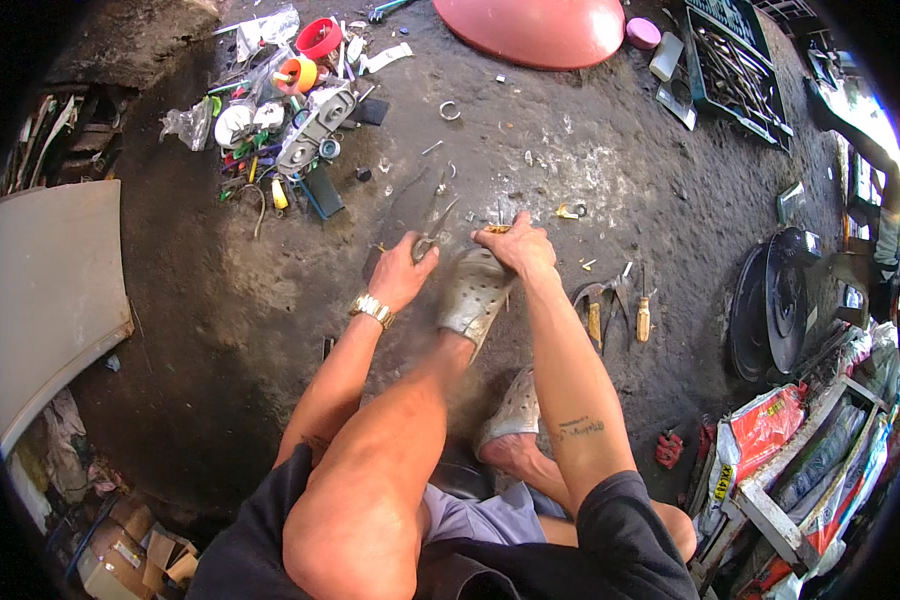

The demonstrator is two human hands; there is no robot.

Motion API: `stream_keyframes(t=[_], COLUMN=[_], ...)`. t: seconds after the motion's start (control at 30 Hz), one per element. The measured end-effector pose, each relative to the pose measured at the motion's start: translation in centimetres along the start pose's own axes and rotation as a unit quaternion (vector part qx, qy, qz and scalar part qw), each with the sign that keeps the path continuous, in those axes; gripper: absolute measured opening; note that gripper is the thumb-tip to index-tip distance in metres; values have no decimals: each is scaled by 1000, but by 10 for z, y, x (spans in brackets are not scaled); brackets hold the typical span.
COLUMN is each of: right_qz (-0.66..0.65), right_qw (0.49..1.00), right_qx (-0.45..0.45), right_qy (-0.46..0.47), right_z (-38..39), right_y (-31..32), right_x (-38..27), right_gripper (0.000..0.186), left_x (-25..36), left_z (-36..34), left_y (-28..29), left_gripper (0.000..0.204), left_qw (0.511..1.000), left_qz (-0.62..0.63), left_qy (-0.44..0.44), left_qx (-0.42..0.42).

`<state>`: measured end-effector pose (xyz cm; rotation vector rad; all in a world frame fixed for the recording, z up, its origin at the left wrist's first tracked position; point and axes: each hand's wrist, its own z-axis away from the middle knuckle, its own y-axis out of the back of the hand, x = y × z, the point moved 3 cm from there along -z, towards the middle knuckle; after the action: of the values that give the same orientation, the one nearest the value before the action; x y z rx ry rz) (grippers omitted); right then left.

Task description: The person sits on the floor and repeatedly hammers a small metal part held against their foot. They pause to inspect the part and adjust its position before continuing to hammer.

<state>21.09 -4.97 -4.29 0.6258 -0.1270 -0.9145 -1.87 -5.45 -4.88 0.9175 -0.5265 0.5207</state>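
My left hand (402, 276), with a gold watch on its wrist, is closed round a pair of metal scissors (434, 228) whose blades are spread and point away from me. My right hand (520, 244) pinches a small orange-brown piece (497, 229) with thin prongs standing up from it; its kind is mostly hidden by the fingers. That hand is just beyond the toe of my grey perforated clog (474, 290), and whether it rests on the clog I cannot tell. A small yellow and metal part (571, 211) lies to the right of this hand.
Pliers (618, 296) and a yellow-handled screwdriver (643, 318) lie right of my feet. A heap of plastic and metal scraps (290, 130) is at far left, a red basin (535, 35) and a crate of tools (735, 75) at the back. Black round discs (765, 305) stand at right.
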Motion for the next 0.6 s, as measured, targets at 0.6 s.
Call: stream_keyframes(t=[0.6], right_qz=[-394], right_qw=[844], right_qx=[269], right_qy=[246], right_z=[76], right_y=[-66], right_x=[83], right_gripper=[71], left_x=[-48], left_z=[-8], left_y=[28], left_gripper=[52], left_qw=[988], left_qz=[111], left_qy=[80], left_qx=[69])
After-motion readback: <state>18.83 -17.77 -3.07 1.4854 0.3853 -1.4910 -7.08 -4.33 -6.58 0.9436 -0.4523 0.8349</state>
